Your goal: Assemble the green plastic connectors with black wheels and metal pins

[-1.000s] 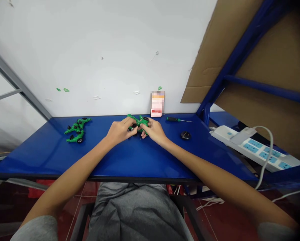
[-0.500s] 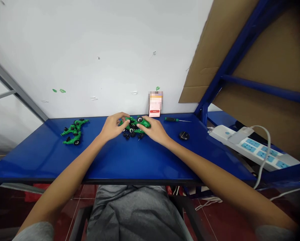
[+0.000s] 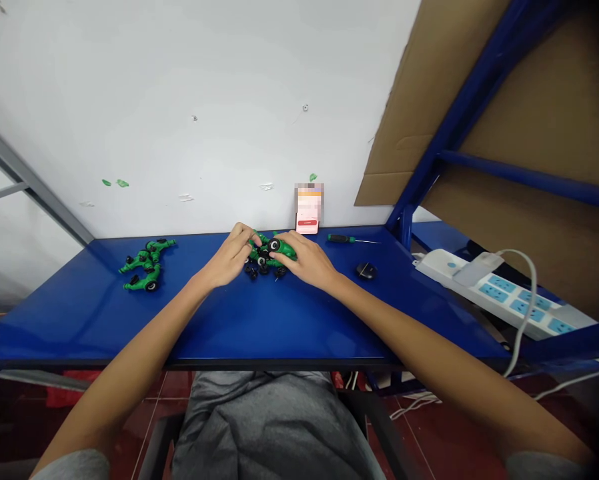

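Green part (image 3: 286, 250) has a white-ringed black end.

From afar, I have the left arm (image 3: 142, 355) slanting up from the lower left of the frame and the right arm (image 3: 419, 341) from the lower right. Near the centre, my left hand (image 3: 228, 259) bends its fingers inward; my right hand (image 3: 309, 259) is closed, thumb pointing left.

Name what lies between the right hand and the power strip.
In the head view: a rounded black object and, farther back near the wall, a green-and-black screwdriver, both on the blue tabletop.
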Demonstrator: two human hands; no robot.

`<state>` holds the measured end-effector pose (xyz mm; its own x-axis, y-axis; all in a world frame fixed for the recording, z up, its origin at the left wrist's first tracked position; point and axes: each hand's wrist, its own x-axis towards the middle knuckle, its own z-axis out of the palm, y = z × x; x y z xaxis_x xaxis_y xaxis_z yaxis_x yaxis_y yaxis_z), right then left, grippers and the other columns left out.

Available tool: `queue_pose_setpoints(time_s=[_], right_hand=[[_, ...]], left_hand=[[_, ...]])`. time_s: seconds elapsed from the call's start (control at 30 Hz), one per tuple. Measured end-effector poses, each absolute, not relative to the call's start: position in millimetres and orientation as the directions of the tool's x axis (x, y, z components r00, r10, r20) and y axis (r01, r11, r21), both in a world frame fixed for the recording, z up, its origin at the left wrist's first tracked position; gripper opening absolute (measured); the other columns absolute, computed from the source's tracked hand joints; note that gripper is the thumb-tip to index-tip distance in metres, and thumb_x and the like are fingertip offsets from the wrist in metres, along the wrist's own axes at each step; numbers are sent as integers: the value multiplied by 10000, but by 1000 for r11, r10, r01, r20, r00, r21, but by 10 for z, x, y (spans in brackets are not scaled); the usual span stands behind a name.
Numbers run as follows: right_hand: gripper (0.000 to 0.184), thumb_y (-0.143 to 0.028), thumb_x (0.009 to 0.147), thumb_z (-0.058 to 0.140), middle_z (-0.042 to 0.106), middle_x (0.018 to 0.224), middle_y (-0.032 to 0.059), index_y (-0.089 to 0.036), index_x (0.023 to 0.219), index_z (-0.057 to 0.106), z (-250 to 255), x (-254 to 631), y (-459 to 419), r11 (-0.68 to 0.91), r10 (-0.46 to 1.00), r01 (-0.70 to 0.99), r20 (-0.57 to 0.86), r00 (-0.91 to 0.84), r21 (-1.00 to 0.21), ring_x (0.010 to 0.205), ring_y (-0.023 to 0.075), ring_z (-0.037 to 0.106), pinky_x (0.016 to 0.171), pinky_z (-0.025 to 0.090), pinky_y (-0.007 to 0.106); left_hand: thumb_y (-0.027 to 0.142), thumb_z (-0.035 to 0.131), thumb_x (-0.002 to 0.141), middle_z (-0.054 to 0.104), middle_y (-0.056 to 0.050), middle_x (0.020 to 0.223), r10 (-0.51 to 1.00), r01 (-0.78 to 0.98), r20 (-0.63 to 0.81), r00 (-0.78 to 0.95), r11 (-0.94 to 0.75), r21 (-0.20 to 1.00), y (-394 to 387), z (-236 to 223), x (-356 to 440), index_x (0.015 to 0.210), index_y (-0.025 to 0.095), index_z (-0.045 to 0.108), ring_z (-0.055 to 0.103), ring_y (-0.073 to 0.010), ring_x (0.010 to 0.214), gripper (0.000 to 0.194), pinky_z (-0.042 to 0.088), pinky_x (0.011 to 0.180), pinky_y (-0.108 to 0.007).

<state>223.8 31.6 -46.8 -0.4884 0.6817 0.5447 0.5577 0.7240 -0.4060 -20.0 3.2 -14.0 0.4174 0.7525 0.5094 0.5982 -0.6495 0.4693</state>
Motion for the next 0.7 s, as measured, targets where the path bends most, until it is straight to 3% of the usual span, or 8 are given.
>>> queue_pose_setpoints(time_s=[0.1,0.23,0.37,0.47,0.57,0.7], right_hand=[[274,-434,1026,633,687,1129,81,-272,1245,664,-474,2249,340,703,695,588,563,-447,-401,992,274,693,844,538,385],[227,-395,987,655,662,1197,103,-240,1153,637,-475,2259,353,671,706,616,610,-360,-413,998,281,686,819,533,385],[147,-302,1024,540,706,1211,104,-245,1159,550,-472,2256,342,668,719,577,606,-340,-470,1036,290,693,853,519,398],[203,-223,1000,523,728,1215,85,-261,1200,539,-470,2241,317,660,732,572,587,-346,-486,1058,293,703,874,515,402],[246,-173,958,544,708,1244,75,-263,1186,571,-462,2225,279,687,704,575,605,-373,-444,1072,282,698,881,518,389],[170,-197,976,537,666,1252,88,-253,1130,582,-449,2211,243,699,686,580,619,-381,-418,1050,267,683,848,529,375]], left_hand=[[318,321,1113,659,-112,1101,744,648,479,466,-656,387,68,-142,-228,1169,186,668,639,-208,890,375,513,837,-344],[456,354,1128,718,-54,846,807,761,388,445,-569,311,50,-133,-227,1288,229,698,683,-225,766,442,464,711,-310],[378,345,1116,740,-45,866,802,693,393,450,-591,412,-32,-116,-145,1156,210,734,690,-218,786,426,479,729,-311],[319,367,1100,727,-31,892,769,601,433,471,-639,481,-90,-122,-62,1071,202,694,664,-193,779,348,501,765,-310],[340,362,1121,727,-55,985,732,566,496,466,-678,469,-119,-146,-5,1061,200,668,675,-199,878,341,513,846,-322],[308,353,1122,725,-74,1028,709,603,510,486,-695,391,-110,-182,6,1066,204,653,686,-221,943,322,520,890,-348]])
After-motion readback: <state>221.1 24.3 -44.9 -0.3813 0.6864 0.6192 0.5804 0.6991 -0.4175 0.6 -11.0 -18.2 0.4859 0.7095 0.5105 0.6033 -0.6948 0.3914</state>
